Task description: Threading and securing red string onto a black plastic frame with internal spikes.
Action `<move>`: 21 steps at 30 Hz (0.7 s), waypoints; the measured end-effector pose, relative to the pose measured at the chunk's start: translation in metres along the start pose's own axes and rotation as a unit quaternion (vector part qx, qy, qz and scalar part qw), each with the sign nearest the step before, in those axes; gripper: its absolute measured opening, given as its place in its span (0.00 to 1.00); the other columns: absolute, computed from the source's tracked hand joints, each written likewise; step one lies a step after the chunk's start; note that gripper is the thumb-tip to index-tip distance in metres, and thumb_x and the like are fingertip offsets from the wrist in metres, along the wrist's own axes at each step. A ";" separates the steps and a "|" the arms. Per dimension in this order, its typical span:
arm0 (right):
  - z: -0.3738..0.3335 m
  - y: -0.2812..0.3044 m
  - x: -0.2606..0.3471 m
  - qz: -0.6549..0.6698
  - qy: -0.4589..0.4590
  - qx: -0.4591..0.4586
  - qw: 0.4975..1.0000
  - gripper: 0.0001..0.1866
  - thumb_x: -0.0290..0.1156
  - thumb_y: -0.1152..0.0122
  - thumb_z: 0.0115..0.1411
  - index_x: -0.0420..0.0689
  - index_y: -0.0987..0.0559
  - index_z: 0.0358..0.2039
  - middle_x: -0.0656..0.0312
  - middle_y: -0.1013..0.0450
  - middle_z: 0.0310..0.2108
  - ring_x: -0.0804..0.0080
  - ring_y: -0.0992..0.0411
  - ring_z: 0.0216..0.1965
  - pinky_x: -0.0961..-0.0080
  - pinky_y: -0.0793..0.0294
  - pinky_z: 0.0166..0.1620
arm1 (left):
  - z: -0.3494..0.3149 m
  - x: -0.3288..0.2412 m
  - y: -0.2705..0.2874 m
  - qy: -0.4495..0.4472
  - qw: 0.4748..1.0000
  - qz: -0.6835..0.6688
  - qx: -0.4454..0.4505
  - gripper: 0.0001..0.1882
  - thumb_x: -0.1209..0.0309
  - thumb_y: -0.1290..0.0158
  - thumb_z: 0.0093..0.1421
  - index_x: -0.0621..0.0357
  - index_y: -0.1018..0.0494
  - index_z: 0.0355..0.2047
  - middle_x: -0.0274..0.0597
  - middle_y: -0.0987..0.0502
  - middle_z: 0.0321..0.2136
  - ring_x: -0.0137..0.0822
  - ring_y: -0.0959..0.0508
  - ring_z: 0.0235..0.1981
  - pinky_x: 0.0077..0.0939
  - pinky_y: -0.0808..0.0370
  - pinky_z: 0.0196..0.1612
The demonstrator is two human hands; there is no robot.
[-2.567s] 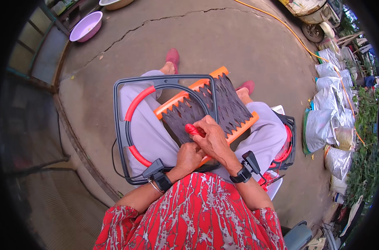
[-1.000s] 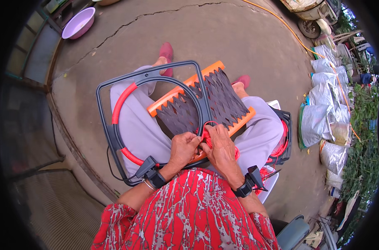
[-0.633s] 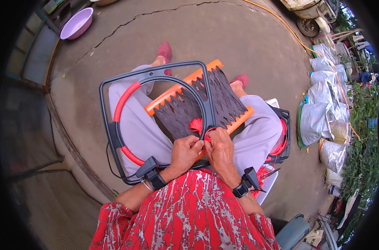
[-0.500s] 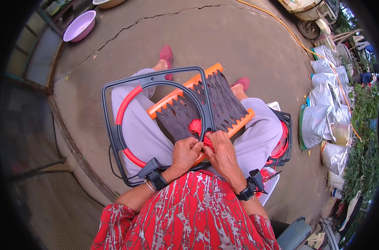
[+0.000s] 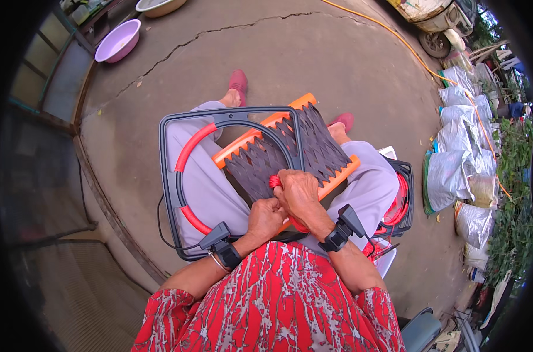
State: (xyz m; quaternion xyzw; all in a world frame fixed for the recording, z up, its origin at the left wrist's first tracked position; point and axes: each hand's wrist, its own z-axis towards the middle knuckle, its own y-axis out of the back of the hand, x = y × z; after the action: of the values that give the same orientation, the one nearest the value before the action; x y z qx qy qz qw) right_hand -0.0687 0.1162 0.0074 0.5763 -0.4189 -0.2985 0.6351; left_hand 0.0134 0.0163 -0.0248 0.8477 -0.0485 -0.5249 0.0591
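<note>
A black square plastic frame (image 5: pixel 165 161) with a round inner ring lies tilted over my lap. Red cord wraps cover two stretches (image 5: pixel 191 146) of its left side. At the ring's lower right, my left hand (image 5: pixel 266 219) is closed on the frame, its fingertips partly hidden by the other hand. My right hand (image 5: pixel 300 195) is closed round a small bundle of red cord (image 5: pixel 274 181), which pokes out beside the fingers. Both hands nearly touch. Beneath the frame, between my legs, stands an orange stool (image 5: pixel 238 148) with dark grey criss-cross straps.
By my right leg, more black frames with red cord (image 5: pixel 402 196) are stacked over a white container (image 5: pixel 388 258). White sacks (image 5: pixel 448 179) line the right side beside plants and an orange hose (image 5: pixel 395 34). A purple basin (image 5: pixel 118 41) sits at far left.
My right hand has moved up and slightly left, turning over the ring with the cord bundle. My left hand stays close to the ring. The frame has shifted a little right and down in view.
</note>
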 end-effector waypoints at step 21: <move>0.001 0.023 -0.017 0.707 -0.175 -0.190 0.659 0.11 0.29 0.44 0.64 0.40 0.31 0.44 0.60 0.26 0.33 0.79 0.27 0.32 0.82 0.26 0.34 | 0.000 -0.002 -0.006 -0.066 0.990 -0.092 -0.087 0.13 0.78 0.41 0.52 0.59 0.38 0.24 0.31 0.33 0.12 0.20 0.30 0.15 0.20 0.37 0.17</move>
State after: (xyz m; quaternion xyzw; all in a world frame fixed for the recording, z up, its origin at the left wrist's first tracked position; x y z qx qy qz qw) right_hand -0.0795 0.1337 0.0265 -0.0895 -0.7373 0.0720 0.6658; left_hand 0.0126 0.0224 -0.0238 0.8039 0.0712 -0.5850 0.0807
